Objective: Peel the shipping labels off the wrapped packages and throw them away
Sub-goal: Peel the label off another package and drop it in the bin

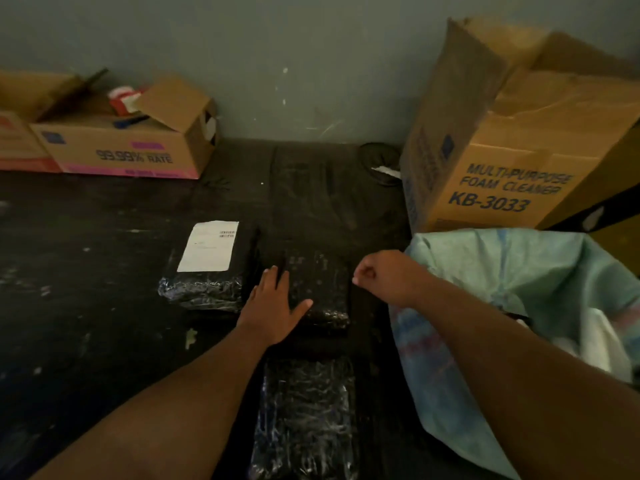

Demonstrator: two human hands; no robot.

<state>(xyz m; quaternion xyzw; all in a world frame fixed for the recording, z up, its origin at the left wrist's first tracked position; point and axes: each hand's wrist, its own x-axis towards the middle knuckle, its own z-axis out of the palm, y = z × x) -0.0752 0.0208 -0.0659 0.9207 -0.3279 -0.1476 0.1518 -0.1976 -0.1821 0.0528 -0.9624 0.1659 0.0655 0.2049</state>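
Note:
Three black wrapped packages lie on the dark floor. The left package (207, 289) carries a white shipping label (209, 245) on its top. The middle package (320, 289) shows no label; my left hand (273, 303) rests flat on its left side with fingers straight. A third package (304, 417) lies nearest me, between my arms, with no label showing. My right hand (377, 275) hovers just right of the middle package, fingers curled, with nothing visible in it. A light green bag (485, 271) stands open at the right under my right forearm, with white scraps inside.
A tall cardboard box (502, 168) marked foam cleaner stands behind the bag at the right. A low open cardboard box (131, 147) sits at the back left against the grey wall. A dark round object (381, 161) lies by the wall.

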